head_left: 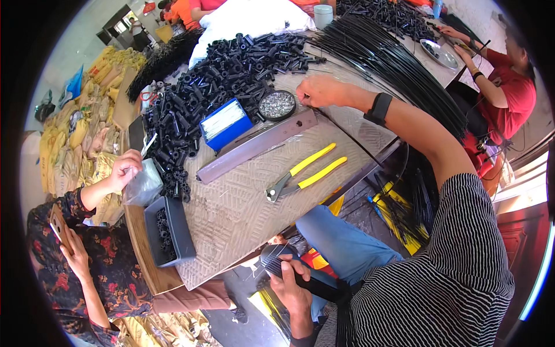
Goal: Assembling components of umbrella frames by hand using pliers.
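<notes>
Right grip (324, 91): reaches across the table (231, 214). Thumb and fingertips are drawn together; cannot tell whether a small piece is pinched between them.

Left grip (293, 289): held low, off the table's near side, fingers wrapped round a dark bundle of slim black strands (309, 281). The bundle runs from the left grip toward the wearer's body; its far end is partly hidden.

Close about the right grip: a round black-rimmed dish of small silvery pieces (277, 105) lies just to its left; contact cannot be told. Farther left is a blue rectangular plastic box of thin white sticks (228, 139). A long brownish-grey bar (257, 149) lies nearer the wearer than the dish. Beyond and left of the right grip spreads a heap of short black tubes (237, 72); to its right, a fan of long thin black rods (393, 69).

Between the two grips: steel end-cutting pliers with yellow handles (306, 182), handles spread.

Risks (judgement): a low leftward sweep of the right grip could tip the dish and scatter its pieces among the tubes. A slack left grip could let the strands splay or drop, since no table supports them there. A dragging right sleeve could push the pliers toward the near edge.
</notes>
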The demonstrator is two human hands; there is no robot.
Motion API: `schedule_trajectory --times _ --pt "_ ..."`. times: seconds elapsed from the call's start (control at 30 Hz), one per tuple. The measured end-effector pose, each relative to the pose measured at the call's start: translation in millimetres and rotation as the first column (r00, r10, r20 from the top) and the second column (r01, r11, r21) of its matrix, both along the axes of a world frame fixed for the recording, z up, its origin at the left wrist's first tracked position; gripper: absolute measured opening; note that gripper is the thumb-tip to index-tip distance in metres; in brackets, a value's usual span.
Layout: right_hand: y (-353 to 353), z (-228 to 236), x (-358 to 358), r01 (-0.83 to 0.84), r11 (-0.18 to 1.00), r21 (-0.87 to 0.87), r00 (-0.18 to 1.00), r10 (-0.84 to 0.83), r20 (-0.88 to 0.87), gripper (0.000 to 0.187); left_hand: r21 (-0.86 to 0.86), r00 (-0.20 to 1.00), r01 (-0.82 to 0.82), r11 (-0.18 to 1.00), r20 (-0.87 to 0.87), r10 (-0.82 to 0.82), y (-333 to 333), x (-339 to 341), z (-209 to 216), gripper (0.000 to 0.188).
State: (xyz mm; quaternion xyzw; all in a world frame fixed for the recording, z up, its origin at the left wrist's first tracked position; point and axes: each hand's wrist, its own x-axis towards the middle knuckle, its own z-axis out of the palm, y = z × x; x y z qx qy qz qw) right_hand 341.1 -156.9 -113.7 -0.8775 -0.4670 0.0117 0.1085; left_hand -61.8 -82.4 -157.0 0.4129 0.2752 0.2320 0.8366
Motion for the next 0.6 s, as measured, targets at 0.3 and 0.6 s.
schedule_trajectory --times 0.3,0.6 --pt "-13 2 11 0.072 0.993 0.093 0.987 -0.058 -0.147 0.015 0.007 1.000 -0.012 1.000 -0.007 0.012 -2 -1 -2 0.017" --pt "-4 -3 -4 -0.101 0.983 -0.155 0.910 0.154 0.384 0.007 0.011 1.000 -0.025 1.000 -0.014 0.025 -1 -2 -3 0.017"
